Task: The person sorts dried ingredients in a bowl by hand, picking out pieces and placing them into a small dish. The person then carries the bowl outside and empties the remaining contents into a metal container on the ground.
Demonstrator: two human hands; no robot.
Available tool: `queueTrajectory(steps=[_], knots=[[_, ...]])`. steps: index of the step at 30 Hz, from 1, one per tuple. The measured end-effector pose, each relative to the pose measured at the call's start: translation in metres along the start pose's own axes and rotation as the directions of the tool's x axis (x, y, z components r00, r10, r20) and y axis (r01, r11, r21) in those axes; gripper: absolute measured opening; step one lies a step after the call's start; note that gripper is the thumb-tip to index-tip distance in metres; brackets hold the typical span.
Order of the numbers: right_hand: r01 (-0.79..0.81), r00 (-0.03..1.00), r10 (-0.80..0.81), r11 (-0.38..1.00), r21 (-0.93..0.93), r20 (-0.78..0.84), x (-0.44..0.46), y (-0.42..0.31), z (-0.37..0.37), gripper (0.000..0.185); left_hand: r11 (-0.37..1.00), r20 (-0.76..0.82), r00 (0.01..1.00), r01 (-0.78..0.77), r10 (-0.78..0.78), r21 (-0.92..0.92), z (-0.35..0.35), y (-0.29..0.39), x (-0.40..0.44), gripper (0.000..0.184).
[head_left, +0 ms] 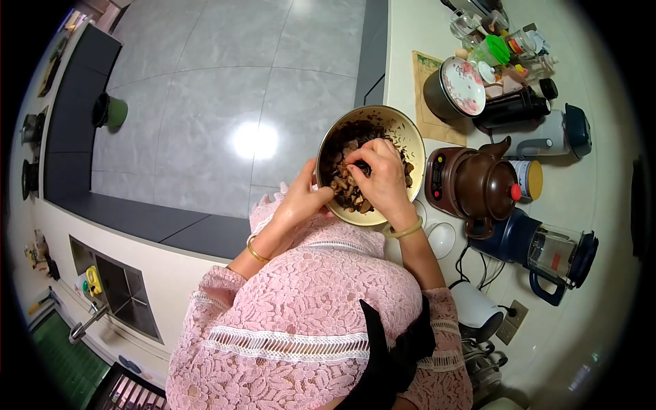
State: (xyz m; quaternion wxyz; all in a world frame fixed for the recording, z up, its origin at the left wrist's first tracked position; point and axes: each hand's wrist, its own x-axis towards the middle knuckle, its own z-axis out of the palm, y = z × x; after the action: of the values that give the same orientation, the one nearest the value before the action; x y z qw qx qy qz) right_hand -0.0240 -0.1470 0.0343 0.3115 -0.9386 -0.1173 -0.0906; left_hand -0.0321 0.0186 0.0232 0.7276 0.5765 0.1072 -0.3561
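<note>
A round cream-coloured bowl (371, 216) is held in front of my body, with dark shreds and brown, nut-like pieces (347, 191) inside. My left hand (303, 198) grips the bowl's near left rim, the thumb on the edge and the fingers around the outside. Over the contents, inside the bowl, is my right hand (380, 174), its fingers bent and pinched together among the pieces. What lies between those fingertips is too small to name.
Along the counter at right stand a lidded pot (447, 92), a brown teapot (482, 184) on its base, a blender (553, 256), a white kettle (476, 309) and several jars. A white spoon (441, 239) lies near the bowl. The sink (126, 294) is lower left.
</note>
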Motion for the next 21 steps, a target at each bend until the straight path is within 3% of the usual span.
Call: queueTrajectory(steps=[5, 14, 21], knots=[[-0.085, 0.995, 0.092, 0.981, 0.173, -0.034, -0.005, 0.005, -0.003, 0.013, 1.000, 0.002, 1.000, -0.020, 0.020, 0.019, -0.001, -0.002, 0.002, 0.055], [-0.008, 0.998, 0.009, 1.000, 0.004, -0.070, -0.015, 0.010, -0.014, 0.013, 0.999, -0.007, 1.000, -0.011, 0.011, 0.039, -0.001, -0.001, 0.003, 0.062], [-0.050, 0.997, 0.051, 0.999, 0.012, -0.060, -0.020, 0.011, -0.018, 0.013, 0.999, -0.013, 1.000, -0.027, 0.028, 0.029, -0.003, -0.003, 0.004, 0.064]])
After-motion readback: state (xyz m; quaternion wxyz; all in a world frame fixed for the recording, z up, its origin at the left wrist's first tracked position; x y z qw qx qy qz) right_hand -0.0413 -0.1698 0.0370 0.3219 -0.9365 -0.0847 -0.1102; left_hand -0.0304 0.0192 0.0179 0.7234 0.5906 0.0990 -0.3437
